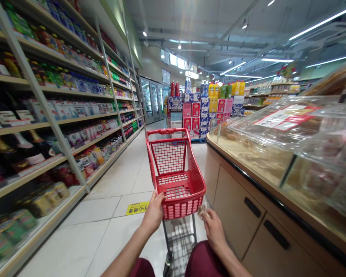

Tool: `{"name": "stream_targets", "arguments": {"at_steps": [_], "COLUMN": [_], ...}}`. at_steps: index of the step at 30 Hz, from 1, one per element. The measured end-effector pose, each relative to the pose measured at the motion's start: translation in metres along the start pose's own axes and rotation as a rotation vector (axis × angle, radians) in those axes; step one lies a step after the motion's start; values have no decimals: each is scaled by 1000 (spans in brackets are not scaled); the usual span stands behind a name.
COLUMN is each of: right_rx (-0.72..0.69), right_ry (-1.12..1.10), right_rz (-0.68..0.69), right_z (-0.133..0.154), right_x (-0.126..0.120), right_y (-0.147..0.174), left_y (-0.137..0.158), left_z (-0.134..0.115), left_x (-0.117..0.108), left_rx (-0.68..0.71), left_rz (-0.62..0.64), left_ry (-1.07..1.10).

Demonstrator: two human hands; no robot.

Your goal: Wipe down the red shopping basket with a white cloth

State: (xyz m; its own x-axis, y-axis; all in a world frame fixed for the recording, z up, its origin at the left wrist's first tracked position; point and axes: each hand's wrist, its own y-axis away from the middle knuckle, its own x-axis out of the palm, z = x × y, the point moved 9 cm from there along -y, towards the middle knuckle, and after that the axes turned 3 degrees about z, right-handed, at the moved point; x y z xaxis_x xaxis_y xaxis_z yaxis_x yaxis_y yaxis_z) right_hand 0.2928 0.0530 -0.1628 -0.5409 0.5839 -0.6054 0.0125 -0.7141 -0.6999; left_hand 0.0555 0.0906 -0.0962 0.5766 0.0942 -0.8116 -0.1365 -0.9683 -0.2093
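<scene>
A red plastic shopping cart (pixel 175 179) stands in the aisle in front of my legs, its grid floor showing. My left hand (pixel 153 212) has its fingers closed over the basket's near left corner. By the near right corner is my right hand (pixel 214 229), its fingers pinched on a small crumpled whitish-brown packet (pixel 203 212). What the packet contains is too small and blurred to make out. I cannot tell whether it touches the basket.
Drink shelves (pixel 83 104) line the left side. A wooden display counter (pixel 242 192) stands close on the right, with clear plastic food packs (pixel 291 115) on top. Stacked drink cartons (pixel 192 115) stand ahead. A yellow floor sign (pixel 137 208) lies left of the cart.
</scene>
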Motion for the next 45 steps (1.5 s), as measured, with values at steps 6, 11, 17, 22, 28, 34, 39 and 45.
{"name": "stream_targets", "arguments": {"at_steps": [6, 11, 17, 22, 28, 34, 39, 45], "right_rx": [89, -17, 125, 54, 123, -150, -195, -84], "right_ry": [-87, -90, -103, -79, 17, 5, 122, 198], "right_rz": [-165, 105, -179, 51, -186, -33, -28, -42], "right_z": [-6, 2, -11, -4, -9, 87, 85, 60], "right_x": [-21, 3, -36, -5, -65, -12, -15, -25], "right_y": [-22, -2, -17, 0, -52, -75, -68, -61], "left_y": [1, -1, 1, 2, 3, 5, 11, 14], "left_z": [-2, -1, -4, -3, -1, -4, -4, -16], "left_x": [-2, -2, -2, 0, 4, 12, 11, 17], "left_rx": [-15, -2, 13, 39, 44, 55, 60, 70], "left_rz": [-13, -34, -42, -45, -62, -38, -7, 11], "left_ry": [29, 42, 47, 45, 28, -87, -214, -322]}}
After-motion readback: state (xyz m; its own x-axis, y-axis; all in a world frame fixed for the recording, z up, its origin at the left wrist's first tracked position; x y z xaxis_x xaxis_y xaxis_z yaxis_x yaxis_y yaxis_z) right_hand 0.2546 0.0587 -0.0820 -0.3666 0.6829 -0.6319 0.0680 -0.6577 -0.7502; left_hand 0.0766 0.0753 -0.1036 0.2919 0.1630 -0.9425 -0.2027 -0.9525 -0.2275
